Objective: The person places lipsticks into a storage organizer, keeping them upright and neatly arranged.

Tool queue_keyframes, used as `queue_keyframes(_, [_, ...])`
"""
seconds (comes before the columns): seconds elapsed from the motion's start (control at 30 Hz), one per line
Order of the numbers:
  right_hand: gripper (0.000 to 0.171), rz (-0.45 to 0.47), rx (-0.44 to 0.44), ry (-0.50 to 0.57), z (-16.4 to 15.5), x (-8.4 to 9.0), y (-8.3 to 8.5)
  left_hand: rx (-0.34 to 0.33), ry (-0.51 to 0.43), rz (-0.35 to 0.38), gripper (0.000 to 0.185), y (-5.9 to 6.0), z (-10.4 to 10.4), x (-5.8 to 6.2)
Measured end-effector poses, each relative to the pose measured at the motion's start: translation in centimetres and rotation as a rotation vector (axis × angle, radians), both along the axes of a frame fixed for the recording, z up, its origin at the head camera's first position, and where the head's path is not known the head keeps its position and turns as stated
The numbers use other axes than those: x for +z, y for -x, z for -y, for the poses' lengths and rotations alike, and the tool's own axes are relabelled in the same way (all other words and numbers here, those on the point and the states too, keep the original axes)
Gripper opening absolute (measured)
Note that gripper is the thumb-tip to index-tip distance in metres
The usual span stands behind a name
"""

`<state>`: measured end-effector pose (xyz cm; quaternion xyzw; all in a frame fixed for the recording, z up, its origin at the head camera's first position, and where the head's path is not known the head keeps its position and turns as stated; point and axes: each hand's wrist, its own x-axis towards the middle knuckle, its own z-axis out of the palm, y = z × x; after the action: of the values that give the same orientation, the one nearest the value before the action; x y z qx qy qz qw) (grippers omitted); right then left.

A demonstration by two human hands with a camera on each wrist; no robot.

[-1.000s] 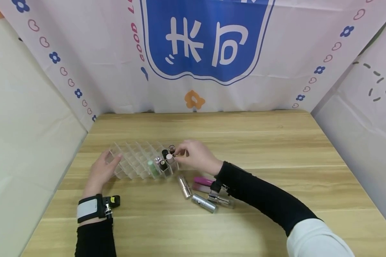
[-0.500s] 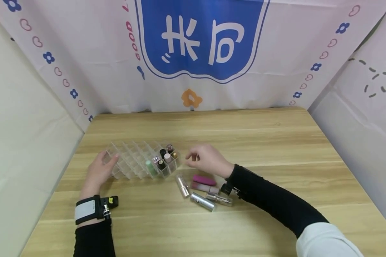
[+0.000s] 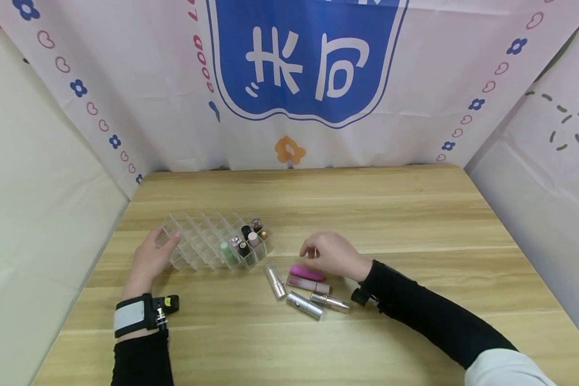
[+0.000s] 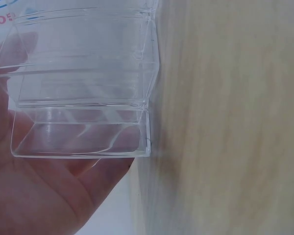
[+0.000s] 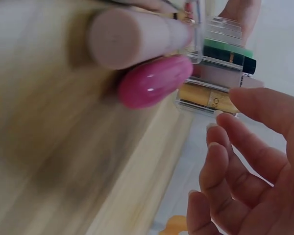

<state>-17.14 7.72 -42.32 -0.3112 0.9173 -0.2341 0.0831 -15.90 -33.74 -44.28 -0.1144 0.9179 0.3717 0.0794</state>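
My left hand (image 3: 150, 256) grips the left end of a clear plastic lipstick organizer (image 3: 193, 244), thumb at the near top edge; the left wrist view shows its see-through compartments (image 4: 83, 83) against the palm. Several lipsticks stand in its right end, among them a green tube (image 3: 228, 252), a pale pink cap (image 3: 253, 238) and a gold one (image 3: 264, 235). My right hand (image 3: 335, 254) hovers with loosely bent fingers and nothing between them, just behind a magenta tube (image 3: 306, 273). In the right wrist view its fingertips are apart from that magenta tube (image 5: 157, 82).
Near the magenta tube lie a pale pink lip gloss tube (image 3: 310, 284), a silver tube (image 3: 305, 305), a clear-capped lipstick (image 3: 330, 302) and a champagne-coloured lipstick (image 3: 275, 282). The wooden table (image 3: 391, 203) meets a printed cloth backdrop (image 3: 415, 118) behind.
My right hand has let go of the gold lipstick in the organizer's right end and moved right and nearer, over to the loose tubes. My left hand has stayed on the organizer.
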Motion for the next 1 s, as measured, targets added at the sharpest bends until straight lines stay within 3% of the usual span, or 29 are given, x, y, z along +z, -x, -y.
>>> queue_keyframes(0.27, [0.019,0.017,0.017,-0.094,-1.2,-0.9,-1.0,-0.007,-0.002,-0.012,0.095,0.1,0.1,-0.2])
queue_keyframes(1.0, [0.01,0.085,-0.001,-0.12,-2.3,-2.0,-1.6,-0.009,-0.006,-0.02,0.093,0.0,0.1,-0.3])
